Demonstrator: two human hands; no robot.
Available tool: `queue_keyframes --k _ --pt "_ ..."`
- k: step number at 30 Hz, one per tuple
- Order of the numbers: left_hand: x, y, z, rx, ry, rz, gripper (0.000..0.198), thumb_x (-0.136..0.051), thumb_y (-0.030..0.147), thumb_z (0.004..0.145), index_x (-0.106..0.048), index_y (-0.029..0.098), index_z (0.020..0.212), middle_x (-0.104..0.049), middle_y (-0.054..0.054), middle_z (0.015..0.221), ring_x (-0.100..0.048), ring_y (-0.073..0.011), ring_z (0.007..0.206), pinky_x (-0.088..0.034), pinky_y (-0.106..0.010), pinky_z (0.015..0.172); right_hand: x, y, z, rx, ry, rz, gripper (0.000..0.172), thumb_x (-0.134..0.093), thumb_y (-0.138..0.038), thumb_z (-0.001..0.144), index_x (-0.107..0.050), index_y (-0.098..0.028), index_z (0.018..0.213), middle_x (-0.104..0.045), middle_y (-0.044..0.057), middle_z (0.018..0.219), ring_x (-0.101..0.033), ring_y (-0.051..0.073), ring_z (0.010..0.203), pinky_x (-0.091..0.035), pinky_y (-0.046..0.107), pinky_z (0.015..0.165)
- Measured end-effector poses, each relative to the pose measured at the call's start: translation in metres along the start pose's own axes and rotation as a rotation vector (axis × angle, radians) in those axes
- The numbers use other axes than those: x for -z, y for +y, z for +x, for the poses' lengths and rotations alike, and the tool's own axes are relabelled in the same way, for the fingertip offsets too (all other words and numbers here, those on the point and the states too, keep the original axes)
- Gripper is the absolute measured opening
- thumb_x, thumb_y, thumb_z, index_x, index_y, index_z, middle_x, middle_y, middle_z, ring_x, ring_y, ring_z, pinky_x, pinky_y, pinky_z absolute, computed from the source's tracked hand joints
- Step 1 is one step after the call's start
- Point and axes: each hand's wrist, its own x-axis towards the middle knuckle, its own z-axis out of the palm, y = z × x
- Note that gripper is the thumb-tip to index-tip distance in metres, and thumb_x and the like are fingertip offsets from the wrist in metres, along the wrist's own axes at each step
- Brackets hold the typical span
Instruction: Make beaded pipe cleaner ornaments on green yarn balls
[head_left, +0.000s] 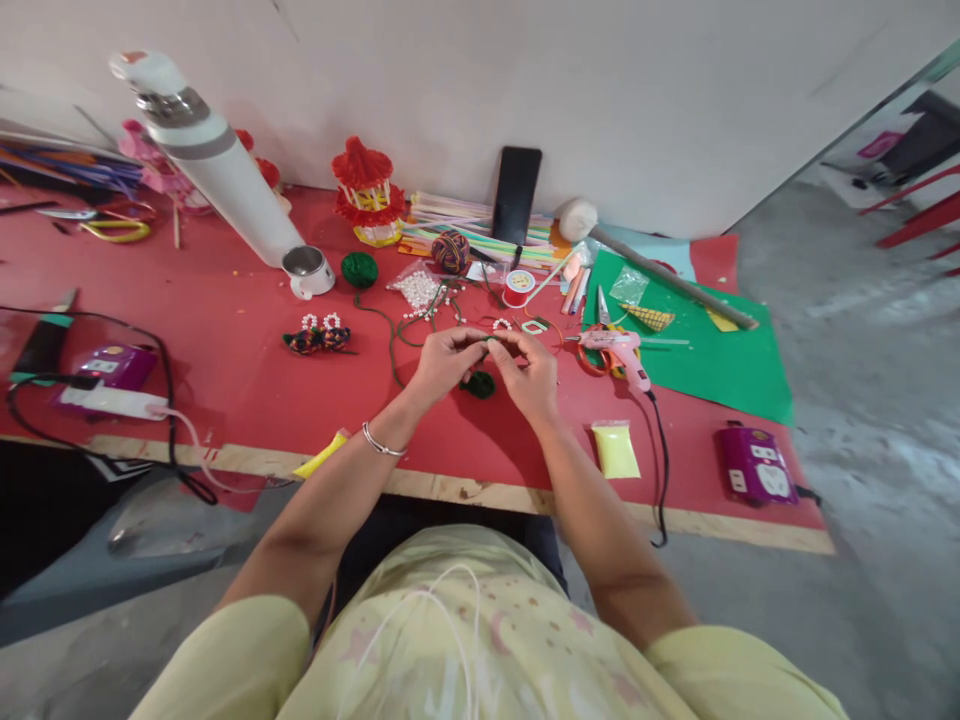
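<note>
From the head camera, both hands meet over the red table [225, 330], just in front of the person. The left hand [442, 362] and the right hand [531, 375] pinch a short piece of dark green yarn [489, 343] between them; the fingers [471, 345] of each hand are closed together on it, thumb against forefinger, with the yarn held taut just above the table. A small dark green yarn bundle [478, 384] lies on the table directly below the hands, touching neither as far as can be told.

Taking that bundle as the landmark: behind it and to the left sits a green yarn ball [359, 268], whose strand trails across the table toward the hands. Behind it lies a bag of white beads [417, 290], and further behind, a multicoloured yarn ball [450, 250]. To the right of the bundle rests a pink glue gun [621, 352] lying over orange-handled scissors [592, 355]. To the left of it is a finished beaded yarn piece [318, 337].

The work in hand looks like tying or twisting the yarn. To do it well, I judge the pinch should stay close to the crossing point, tension should stay even on both sides, and the hands should stay low over the bundle so the trailing strand does not snag the beads.
</note>
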Motion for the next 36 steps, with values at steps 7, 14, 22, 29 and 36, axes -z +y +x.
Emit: queue_keyframes --k 7,14,22,29,36 --pt "0.006 0.006 0.001 -0.057 -0.026 0.139 0.034 -0.078 0.042 0.078 -0.074 0.014 0.097 -0.071 -0.004 0.078 -0.057 -0.0098 0.058 -0.043 -0.022 0.052 0.004 0.008 0.006 -0.088 0.030 0.028 0.032 -0.064 -0.052 0.094 -0.073 -0.021 0.094 -0.076 0.004 0.085 -0.069 0.018 0.076 -0.054 0.031 0.074" --pt "0.034 0.010 0.006 -0.164 -0.233 0.775 0.042 -0.087 0.054 0.067 -0.076 0.018 0.087 -0.069 -0.005 0.092 -0.062 -0.0178 0.081 -0.048 -0.031 0.075 0.006 0.014 0.007 -0.096 0.104 -0.125 0.027 -0.064 -0.048 0.094 -0.072 -0.022 0.092 -0.076 0.004 0.077 -0.071 0.020 0.069 -0.056 0.033 0.072" --pt "0.026 0.009 -0.002 -0.150 -0.384 0.952 0.037 -0.083 0.050 0.067 -0.073 0.019 0.083 -0.068 -0.005 0.092 -0.064 -0.0227 0.088 -0.049 -0.032 0.077 0.004 0.032 0.007 0.001 -0.032 -0.249 0.022 -0.064 -0.028 0.089 -0.073 -0.024 0.110 -0.080 0.006 0.103 -0.075 0.022 0.092 -0.058 0.034 0.084" --pt "0.018 0.009 -0.005 -0.191 -0.287 0.744 0.029 -0.075 0.025 0.068 -0.066 0.019 0.095 -0.068 -0.001 0.085 -0.062 -0.0185 0.078 -0.048 -0.030 0.072 0.006 0.025 0.007 -0.004 -0.021 -0.316 0.018 -0.063 -0.031 0.090 -0.076 -0.024 0.101 -0.080 0.005 0.097 -0.074 0.022 0.085 -0.057 0.036 0.083" --pt "0.009 0.008 0.001 0.161 -0.061 0.078 0.039 -0.080 0.029 0.073 -0.056 0.019 0.102 -0.068 -0.002 0.082 -0.068 -0.0163 0.065 -0.045 -0.021 0.047 0.005 0.018 0.007 -0.002 0.116 -0.212 0.017 -0.063 -0.035 0.089 -0.073 -0.022 0.096 -0.078 0.005 0.092 -0.071 0.020 0.076 -0.057 0.034 0.079"
